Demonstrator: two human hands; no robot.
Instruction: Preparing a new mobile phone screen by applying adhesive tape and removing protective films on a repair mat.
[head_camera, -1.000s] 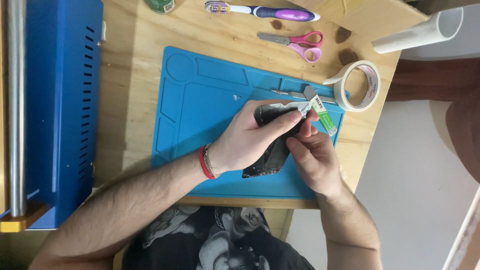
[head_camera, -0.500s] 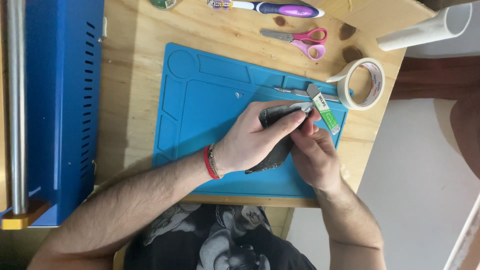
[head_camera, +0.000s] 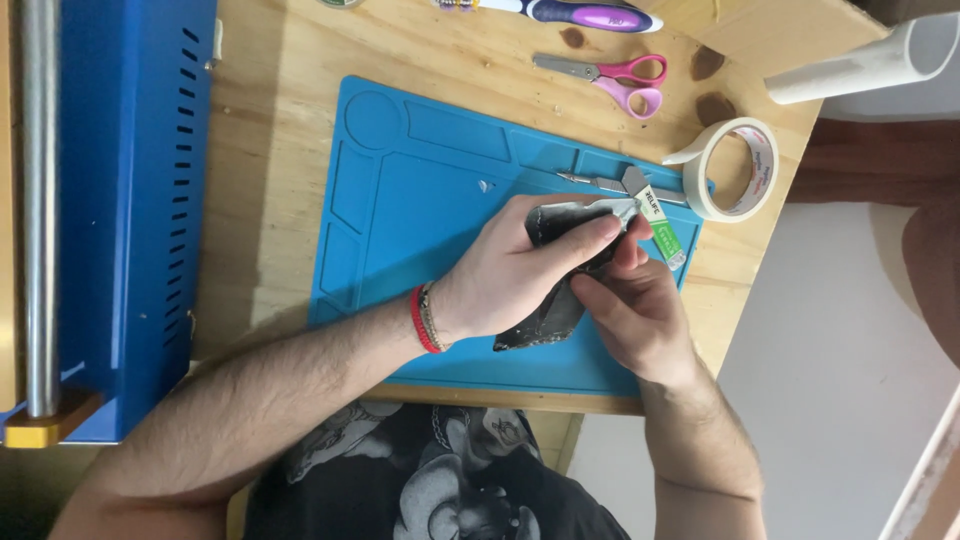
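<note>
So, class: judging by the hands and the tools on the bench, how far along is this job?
Mid-job. Both hands grip a dark flat device over the blue mat: left hand across its top, right hand at its edge beside a green-labelled tool. Scissors and tape roll lie aside. What remains cannot be judged.

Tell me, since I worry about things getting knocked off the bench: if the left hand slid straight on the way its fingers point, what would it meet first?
Probably the small green-and-white tool just past the left hand, at the dark flat device, then the roll of tape. Heights are unclear.
</note>
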